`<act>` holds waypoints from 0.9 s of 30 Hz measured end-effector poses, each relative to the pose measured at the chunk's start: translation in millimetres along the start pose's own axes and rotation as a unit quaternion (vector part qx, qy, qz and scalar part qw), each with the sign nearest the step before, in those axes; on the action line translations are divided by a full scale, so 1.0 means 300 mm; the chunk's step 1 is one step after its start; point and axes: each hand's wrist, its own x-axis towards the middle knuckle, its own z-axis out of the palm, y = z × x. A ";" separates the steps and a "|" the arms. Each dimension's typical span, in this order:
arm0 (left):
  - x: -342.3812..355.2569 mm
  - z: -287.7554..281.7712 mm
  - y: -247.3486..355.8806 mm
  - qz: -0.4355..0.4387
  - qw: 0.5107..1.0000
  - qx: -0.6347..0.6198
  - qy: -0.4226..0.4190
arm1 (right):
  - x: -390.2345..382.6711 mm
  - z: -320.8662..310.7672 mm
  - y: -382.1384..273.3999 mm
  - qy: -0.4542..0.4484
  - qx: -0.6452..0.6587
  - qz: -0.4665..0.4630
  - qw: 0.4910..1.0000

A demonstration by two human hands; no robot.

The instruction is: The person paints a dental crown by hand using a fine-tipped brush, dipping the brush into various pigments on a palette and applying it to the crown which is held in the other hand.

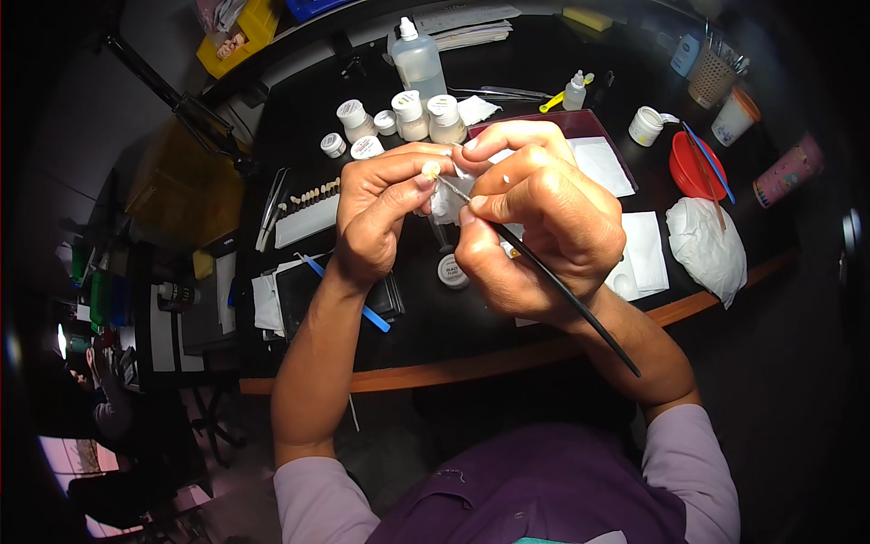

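My left hand (370, 213) pinches a small cream-coloured, tooth-like dental piece (431, 169) between thumb and fingers. My right hand (557, 222) grips a fine brush (566, 295) with a long black handle, pen-fashion. The brush's tip meets the dental piece or sits very close to it. A crumpled white tissue (446, 204) hangs between the two hands; which fingers hold it cannot be made out. Both hands are raised over the black table, close together. Below them a small round jar (451, 271) with a white lid is partly covered by my right hand.
Behind my hands stand several white-lidded jars (410, 113) and a large squeeze bottle (419, 68). A row of tooth-shaded tabs (313, 195) lies left, near tweezers (270, 207). At right are a red bowl (693, 168), a crumpled white bag (707, 245) and a cup (735, 118).
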 end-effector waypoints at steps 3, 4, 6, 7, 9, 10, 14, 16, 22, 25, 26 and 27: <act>-0.003 0.002 -0.001 0.000 1.000 -0.001 0.004 | -0.004 0.001 -0.001 -0.001 0.002 0.005 1.000; -0.002 0.002 0.000 0.002 1.000 -0.002 0.006 | -0.006 -0.002 -0.001 -0.007 0.008 0.007 1.000; -0.003 0.004 0.012 -0.010 1.000 0.003 0.005 | -0.013 -0.013 -0.002 -0.022 0.023 0.011 0.999; -0.003 0.004 0.015 -0.017 1.000 0.005 0.004 | -0.016 -0.018 -0.002 -0.032 0.032 0.014 0.999; -0.004 0.006 0.015 -0.022 1.000 -0.002 0.006 | -0.017 -0.017 0.000 -0.029 0.026 0.010 0.999; -0.004 0.006 0.014 -0.026 1.000 -0.006 0.007 | -0.017 -0.016 0.002 -0.028 0.023 0.009 0.999; -0.004 0.008 0.017 -0.029 1.000 -0.002 0.007 | -0.014 -0.015 0.003 -0.029 0.020 0.006 0.999; -0.005 0.008 0.015 -0.027 1.000 -0.004 0.011 | -0.013 -0.016 0.002 -0.033 0.018 0.006 0.999; -0.003 0.005 0.014 -0.018 1.000 0.011 0.010 | -0.011 -0.013 0.000 -0.035 0.017 0.004 0.999; -0.003 0.005 0.016 -0.018 1.000 0.011 0.010 | -0.011 -0.013 -0.001 -0.031 0.018 0.006 0.999; -0.003 0.006 0.014 -0.017 1.000 0.006 0.010 | -0.011 -0.014 -0.002 -0.034 0.019 0.008 0.999; -0.003 0.006 0.011 -0.017 1.000 0.001 0.010 | -0.011 -0.015 -0.005 -0.038 0.019 0.009 0.999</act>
